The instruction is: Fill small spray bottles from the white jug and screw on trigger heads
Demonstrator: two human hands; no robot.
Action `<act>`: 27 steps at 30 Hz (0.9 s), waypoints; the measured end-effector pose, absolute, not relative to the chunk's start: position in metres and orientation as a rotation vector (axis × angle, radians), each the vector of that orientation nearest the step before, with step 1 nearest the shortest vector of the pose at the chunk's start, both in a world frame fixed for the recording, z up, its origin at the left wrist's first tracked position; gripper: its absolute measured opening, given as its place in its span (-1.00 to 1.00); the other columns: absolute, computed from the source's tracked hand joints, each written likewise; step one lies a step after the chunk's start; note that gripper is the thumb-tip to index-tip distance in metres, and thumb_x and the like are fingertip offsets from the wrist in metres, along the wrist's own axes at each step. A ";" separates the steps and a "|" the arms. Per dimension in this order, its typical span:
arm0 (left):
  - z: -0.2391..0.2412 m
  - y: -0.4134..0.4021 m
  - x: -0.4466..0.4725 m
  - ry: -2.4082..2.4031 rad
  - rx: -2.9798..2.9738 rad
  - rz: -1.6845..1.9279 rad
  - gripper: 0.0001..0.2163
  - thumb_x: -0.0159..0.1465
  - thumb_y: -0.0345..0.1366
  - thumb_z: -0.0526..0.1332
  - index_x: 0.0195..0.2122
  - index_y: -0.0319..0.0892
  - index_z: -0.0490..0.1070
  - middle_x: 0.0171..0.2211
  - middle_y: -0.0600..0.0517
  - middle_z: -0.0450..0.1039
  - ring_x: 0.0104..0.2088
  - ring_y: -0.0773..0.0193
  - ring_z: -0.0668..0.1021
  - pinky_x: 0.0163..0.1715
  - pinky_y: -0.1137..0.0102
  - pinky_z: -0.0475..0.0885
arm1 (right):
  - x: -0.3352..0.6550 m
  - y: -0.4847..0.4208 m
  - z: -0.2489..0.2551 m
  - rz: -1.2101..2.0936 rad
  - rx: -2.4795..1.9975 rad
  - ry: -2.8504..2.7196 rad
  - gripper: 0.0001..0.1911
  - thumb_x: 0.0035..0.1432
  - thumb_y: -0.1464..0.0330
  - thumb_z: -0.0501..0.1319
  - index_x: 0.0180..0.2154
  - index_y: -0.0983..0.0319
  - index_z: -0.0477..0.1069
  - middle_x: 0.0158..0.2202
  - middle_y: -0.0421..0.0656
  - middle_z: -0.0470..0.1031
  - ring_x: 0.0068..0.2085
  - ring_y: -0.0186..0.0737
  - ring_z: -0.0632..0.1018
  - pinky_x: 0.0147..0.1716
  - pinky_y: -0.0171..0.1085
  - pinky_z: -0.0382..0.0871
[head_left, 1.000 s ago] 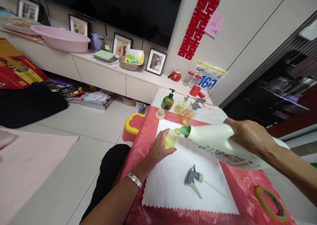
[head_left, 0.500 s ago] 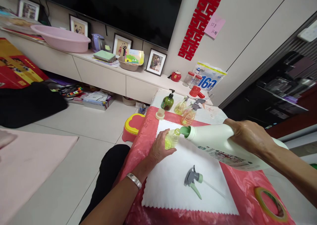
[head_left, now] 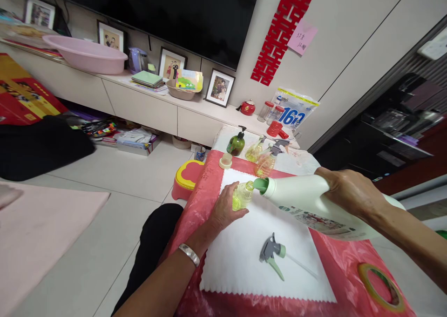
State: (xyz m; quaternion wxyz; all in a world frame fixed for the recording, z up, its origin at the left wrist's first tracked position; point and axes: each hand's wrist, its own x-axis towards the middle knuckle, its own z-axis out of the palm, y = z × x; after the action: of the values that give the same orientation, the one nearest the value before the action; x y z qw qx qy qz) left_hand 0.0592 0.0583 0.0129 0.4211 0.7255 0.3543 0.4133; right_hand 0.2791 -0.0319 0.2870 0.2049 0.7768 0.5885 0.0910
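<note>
My left hand [head_left: 223, 208] is wrapped round a small clear spray bottle [head_left: 243, 196] with yellowish tint, its neck uncapped and tilted to the right. My right hand [head_left: 345, 191] grips the handle of a large pale-green detergent jug [head_left: 300, 192], held nearly level. The jug's green spout [head_left: 261, 185] is right by the bottle's mouth; whether liquid is flowing I cannot tell. Below them a grey and green trigger sprayer head [head_left: 272, 253] with its thin tube lies on a white scallop-edged mat [head_left: 237, 266]. A cream-coloured cap [head_left: 226, 161] sits near the mat's far left corner.
Behind the mat stand a green pump bottle [head_left: 236, 142] and two spray bottles, one amber [head_left: 265, 164] and one yellow [head_left: 254, 150]. A roll of tape [head_left: 380, 286] lies on the red table cover [head_left: 349, 256] at right. A red and yellow stool [head_left: 186, 177] is left of the table.
</note>
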 end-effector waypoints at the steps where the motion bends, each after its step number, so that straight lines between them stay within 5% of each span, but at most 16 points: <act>1: 0.013 0.058 0.059 0.884 1.817 1.042 -0.19 0.00 -0.35 0.44 0.26 -0.10 0.09 0.21 -0.18 0.30 0.24 -0.08 0.39 0.25 -0.03 0.32 | 0.279 -0.032 0.287 0.255 2.165 1.643 -0.85 0.03 0.43 0.08 -0.32 0.09 0.33 -0.44 -0.17 0.48 -0.43 -0.19 0.48 -0.47 -0.27 0.03; 27: 0.016 0.058 0.059 0.884 1.805 1.024 -0.17 -0.01 -0.36 0.44 0.26 -0.14 0.09 0.20 -0.20 0.30 0.24 -0.08 0.39 0.27 -0.02 0.30 | 0.282 -0.030 0.287 0.259 2.159 1.637 -0.83 0.02 0.43 0.07 -0.32 0.08 0.33 -0.44 -0.17 0.47 -0.43 -0.19 0.47 -0.47 -0.26 0.03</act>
State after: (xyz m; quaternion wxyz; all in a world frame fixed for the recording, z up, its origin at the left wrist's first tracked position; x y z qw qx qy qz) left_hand 0.0588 0.0578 0.0161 0.4288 0.7229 0.3539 0.4102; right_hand 0.2817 -0.0301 0.2866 0.2083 0.7759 0.5881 0.0932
